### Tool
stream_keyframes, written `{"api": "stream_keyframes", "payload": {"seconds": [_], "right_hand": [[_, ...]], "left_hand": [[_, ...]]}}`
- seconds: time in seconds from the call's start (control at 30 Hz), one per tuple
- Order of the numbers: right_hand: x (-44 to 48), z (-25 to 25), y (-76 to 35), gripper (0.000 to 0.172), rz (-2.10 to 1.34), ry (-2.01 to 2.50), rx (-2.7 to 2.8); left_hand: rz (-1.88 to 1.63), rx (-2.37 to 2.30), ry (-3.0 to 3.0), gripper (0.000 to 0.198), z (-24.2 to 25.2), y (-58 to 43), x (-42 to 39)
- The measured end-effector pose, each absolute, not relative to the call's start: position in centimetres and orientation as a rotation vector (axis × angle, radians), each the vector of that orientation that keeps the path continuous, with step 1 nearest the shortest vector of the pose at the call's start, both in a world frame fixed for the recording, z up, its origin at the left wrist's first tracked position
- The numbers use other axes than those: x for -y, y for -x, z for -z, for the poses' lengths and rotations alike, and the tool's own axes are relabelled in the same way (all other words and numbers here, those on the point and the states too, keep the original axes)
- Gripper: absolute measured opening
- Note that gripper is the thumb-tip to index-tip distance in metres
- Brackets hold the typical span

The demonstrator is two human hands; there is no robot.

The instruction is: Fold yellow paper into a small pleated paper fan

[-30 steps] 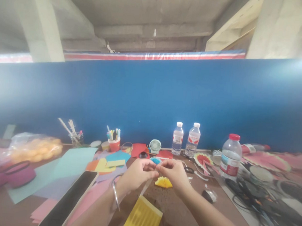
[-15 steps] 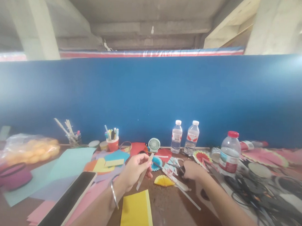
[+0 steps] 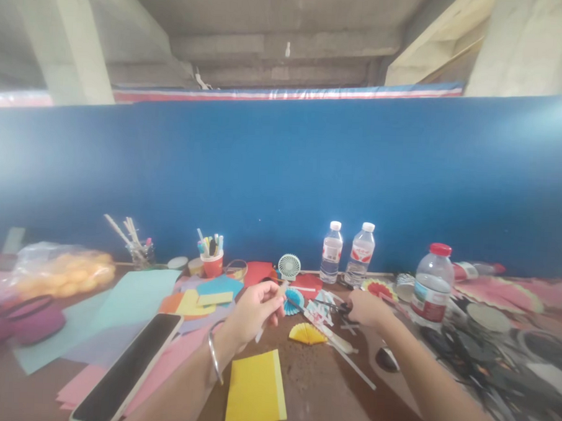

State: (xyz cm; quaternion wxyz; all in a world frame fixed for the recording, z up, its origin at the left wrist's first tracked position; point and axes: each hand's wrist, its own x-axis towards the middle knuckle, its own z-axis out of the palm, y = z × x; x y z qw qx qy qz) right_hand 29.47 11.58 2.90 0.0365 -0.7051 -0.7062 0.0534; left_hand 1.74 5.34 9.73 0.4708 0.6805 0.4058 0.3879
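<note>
My left hand (image 3: 254, 311) pinches a thin pale paper strip (image 3: 282, 289) above the brown table (image 3: 319, 392). My right hand (image 3: 366, 307) is closed on black-handled scissors (image 3: 326, 307), whose blades point left toward the strip. A small blue paper fan (image 3: 294, 301) lies just behind the blades, and a yellow paper fan (image 3: 307, 334) lies below them. A folded yellow paper sheet (image 3: 254, 397) rests near my left wrist, which wears a metal bangle (image 3: 214, 356).
A phone (image 3: 127, 368) lies on pink and blue sheets at left. Behind stand a red pen cup (image 3: 212, 263), a mini fan (image 3: 288, 266), two small water bottles (image 3: 348, 260) and a red-capped bottle (image 3: 430, 285). Black cables (image 3: 497, 369) crowd the right. A blue partition (image 3: 282, 179) backs the table.
My hands have parted: the right hand went right and took up the scissors, while the left keeps the strip. The yellow sheet now lies flat.
</note>
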Motion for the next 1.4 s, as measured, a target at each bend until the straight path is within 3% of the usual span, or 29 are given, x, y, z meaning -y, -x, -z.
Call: {"api": "stream_keyframes", "payload": {"seconds": [0.13,0.33,0.6,0.8,0.93,1.1,1.2,1.3,1.4], "right_hand": [[-10.7,-4.9,-28.9,0.020,0.005,2.096,2.131],[-7.5,-7.4,-24.3,0.027,0.687,1.711,2.051],[-4.7,-8.8,-20.2,0.023,0.717,1.459,2.163],[-5.5,-8.4,-21.3,0.025,0.660,1.507,2.122],[-7.3,-7.7,-22.8,0.021,0.255,1.637,1.878],[-7.6,-7.2,-21.6,0.031,-1.051,1.356,1.440],[-6.5,-7.0,-19.8,0.031,-1.553,1.051,1.272],[-5.7,-6.8,-18.6,0.025,-1.726,0.916,1.153],[-5.7,-7.0,-18.5,0.020,-1.636,0.917,1.075]], "left_hand": [[-1.018,-1.091,-1.712,0.013,-9.4,-1.6,-5.8],[-1.243,-1.422,-2.068,0.025,-9.4,-1.5,-5.7],[-1.225,-1.290,-2.169,0.022,-9.2,-2.1,-5.2],[-1.492,-1.482,-1.884,0.021,-10.4,-0.3,-6.4],[-1.571,-1.567,-1.847,0.024,-11.0,0.5,-6.8],[-1.379,-1.392,-1.970,0.025,-9.4,-1.8,-5.7],[-1.387,-1.286,-2.048,0.024,-8.4,-2.8,-4.9],[-1.412,-1.174,-2.109,0.025,-8.0,-2.8,-4.6],[-1.378,-1.136,-2.111,0.024,-8.0,-2.7,-4.6]]}}
